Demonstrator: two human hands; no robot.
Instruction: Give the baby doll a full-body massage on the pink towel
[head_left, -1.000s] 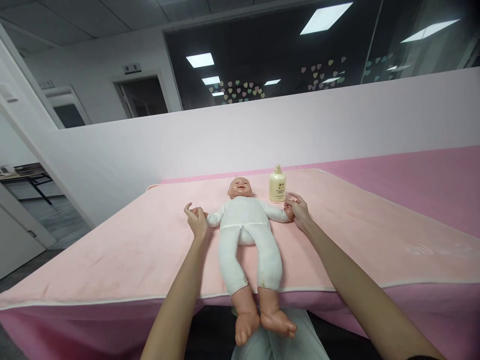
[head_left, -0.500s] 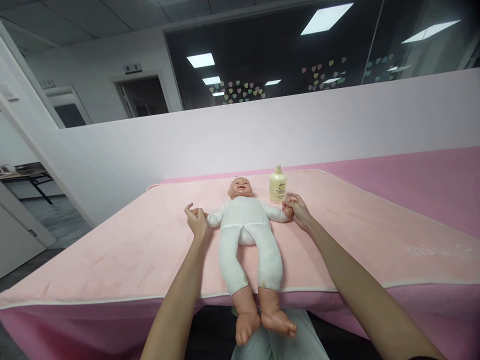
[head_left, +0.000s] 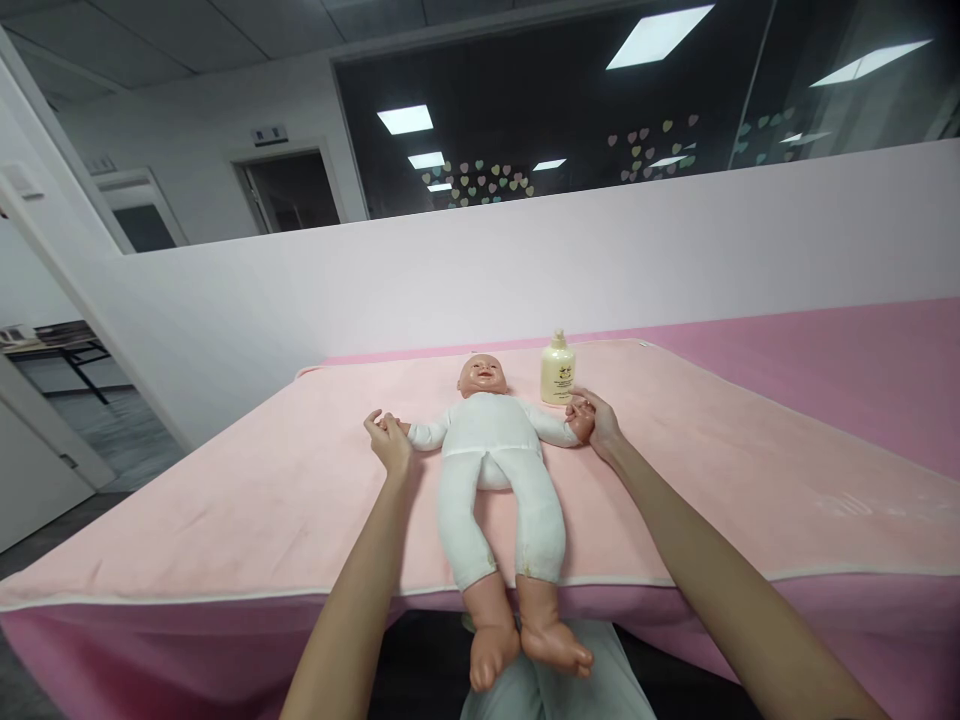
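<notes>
A baby doll (head_left: 491, 425) with a white cloth body lies on its back, head away from me and feet over the table's near edge. Its arms are spread out to both sides. My left hand (head_left: 388, 440) is closed around the doll's hand on the left side, which my fingers partly hide. On the other side, my right hand (head_left: 602, 422) grips the doll's other hand (head_left: 580, 420) between thumb and fingers. Just behind my right hand stands a pale yellow pump bottle (head_left: 557, 370), upright and close to my fingertips.
A peach towel (head_left: 247, 500) with a white edge covers the table, over a pink cloth (head_left: 862, 350). A low white wall (head_left: 600, 260) with dark glass above it runs along the back. My legs (head_left: 562, 690) are under the doll's feet.
Both hands have moved slightly outward, drawing the doll's arms a little wider apart. The doll's body and the bottle stay in place.
</notes>
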